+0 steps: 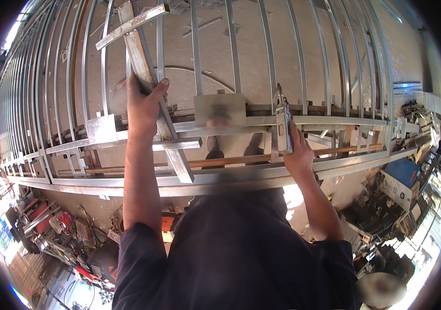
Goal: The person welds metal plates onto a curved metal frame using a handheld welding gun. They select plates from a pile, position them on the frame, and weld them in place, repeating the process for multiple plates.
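Note:
My left hand [145,103] is wrapped round a long square metal bar [139,51], its thumb along the right side. Two shorter crosspieces are fixed to this bar, an upper one [132,26] and a lower one [181,144]. The bar lies tilted across the rails of a large metal frame [236,122]. My right hand [299,155] grips a metal hand tool [284,126] that looks like locking pliers, its narrow jaws pointing away from me above the frame. Part of the grip is hidden by the tool.
Many parallel metal tubes [196,46] run away from me. Two flat plates, one grey [220,106] and one paler [101,129], sit at the near rails. Cluttered tools [68,222] lie at lower left; a blue-topped machine [402,173] stands at right.

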The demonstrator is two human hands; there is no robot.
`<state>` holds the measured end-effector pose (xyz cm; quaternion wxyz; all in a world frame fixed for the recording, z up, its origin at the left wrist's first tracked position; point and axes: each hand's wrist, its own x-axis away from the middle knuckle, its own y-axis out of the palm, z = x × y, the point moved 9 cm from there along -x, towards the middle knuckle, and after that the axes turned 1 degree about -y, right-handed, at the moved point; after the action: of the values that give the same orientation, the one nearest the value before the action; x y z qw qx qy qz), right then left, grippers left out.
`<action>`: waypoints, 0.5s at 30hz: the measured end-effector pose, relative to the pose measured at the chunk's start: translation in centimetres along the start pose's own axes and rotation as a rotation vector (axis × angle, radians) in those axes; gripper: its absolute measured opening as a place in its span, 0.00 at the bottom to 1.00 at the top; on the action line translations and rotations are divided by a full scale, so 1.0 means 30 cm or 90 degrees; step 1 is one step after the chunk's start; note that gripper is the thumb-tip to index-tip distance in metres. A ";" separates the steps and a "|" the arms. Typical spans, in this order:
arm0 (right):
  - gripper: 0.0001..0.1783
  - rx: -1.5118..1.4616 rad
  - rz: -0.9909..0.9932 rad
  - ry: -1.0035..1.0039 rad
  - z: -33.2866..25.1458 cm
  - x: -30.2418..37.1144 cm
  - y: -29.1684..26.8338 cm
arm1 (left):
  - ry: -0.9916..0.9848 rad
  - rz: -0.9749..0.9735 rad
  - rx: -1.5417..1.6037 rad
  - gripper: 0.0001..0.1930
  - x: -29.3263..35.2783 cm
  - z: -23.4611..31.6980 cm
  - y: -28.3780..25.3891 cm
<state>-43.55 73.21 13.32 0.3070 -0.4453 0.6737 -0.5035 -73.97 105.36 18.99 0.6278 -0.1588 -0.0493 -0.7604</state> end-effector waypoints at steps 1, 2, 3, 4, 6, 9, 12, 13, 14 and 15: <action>0.46 0.017 0.001 0.004 0.005 0.000 0.021 | 0.000 -0.012 0.013 0.34 -0.002 -0.019 -0.012; 0.44 0.035 0.002 0.008 0.005 0.003 0.031 | 0.000 -0.023 0.026 0.36 -0.002 -0.032 -0.020; 0.44 0.065 0.019 -0.004 -0.032 -0.001 0.031 | -0.010 -0.004 0.029 0.33 0.000 -0.039 -0.036; 0.44 0.084 0.004 0.000 -0.043 0.001 0.043 | -0.004 0.004 0.024 0.33 -0.006 -0.052 -0.050; 0.45 0.120 -0.029 0.009 -0.057 0.008 0.068 | 0.006 0.019 0.011 0.34 -0.016 -0.076 -0.070; 0.46 0.091 -0.115 -0.026 -0.092 0.006 0.069 | -0.023 -0.011 0.031 0.37 -0.023 -0.077 -0.062; 0.50 0.074 -0.236 0.004 -0.108 -0.021 0.058 | -0.022 -0.008 0.031 0.38 -0.038 -0.067 -0.070; 0.49 0.110 -0.192 -0.063 -0.159 -0.057 0.013 | -0.019 -0.002 0.028 0.39 -0.044 -0.059 -0.078; 0.49 0.145 -0.146 -0.131 -0.225 -0.093 -0.037 | -0.024 0.013 0.010 0.39 -0.051 -0.052 -0.086; 0.49 0.177 -0.099 -0.194 -0.291 -0.117 -0.070 | -0.029 0.024 -0.010 0.39 -0.060 -0.041 -0.086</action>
<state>-49.00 79.73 17.84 0.4243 -0.5199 0.5072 -0.5408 -76.42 107.25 17.62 0.6394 -0.1821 -0.0543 -0.7450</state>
